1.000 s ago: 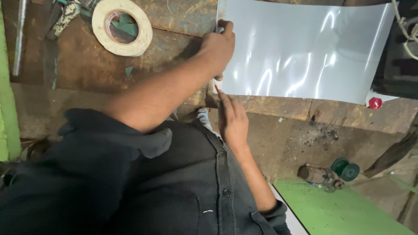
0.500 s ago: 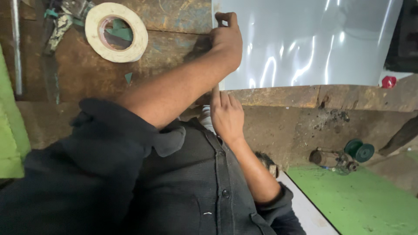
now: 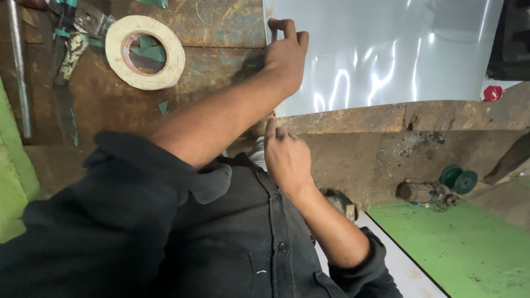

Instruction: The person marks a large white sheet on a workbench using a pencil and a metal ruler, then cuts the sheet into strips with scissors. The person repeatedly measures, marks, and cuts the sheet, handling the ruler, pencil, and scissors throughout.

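1. A glossy white sheet (image 3: 386,49) lies flat on the worn brown workbench (image 3: 221,22), in the upper right of the view. Its near edge runs along the front edge of the bench top, and its left edge runs toward the top of the frame.
2. The left hand (image 3: 286,55) rests on the left edge of the sheet, reaching across from the lower left. Its fingers (image 3: 288,27) are curled and close together, pressing down on the sheet's left margin; the fingertips lie right at the sheet's edge.
3. The right hand (image 3: 287,157) sits just below the near left corner of the sheet, in front of the bench edge. Its fingers are bunched narrow around a thin object with a small red tip (image 3: 274,115), which points up at the sheet's corner. Whether the tip touches the sheet cannot be told.
4. Both forearms come out of dark rolled sleeves; the person's dark buttoned shirt (image 3: 232,237) fills the lower centre.
5. A roll of cream tape (image 3: 144,52) lies flat on the bench, well to the left of the left hand, with green scraps inside its core.
6. A thin metal rod (image 3: 17,72) lies along the far left of the bench.
7. A small red object (image 3: 492,93) lies just beside the right edge of the sheet.
8. Below the bench, a small green spool (image 3: 458,179) lies on the floor beside a green sheet (image 3: 458,248).
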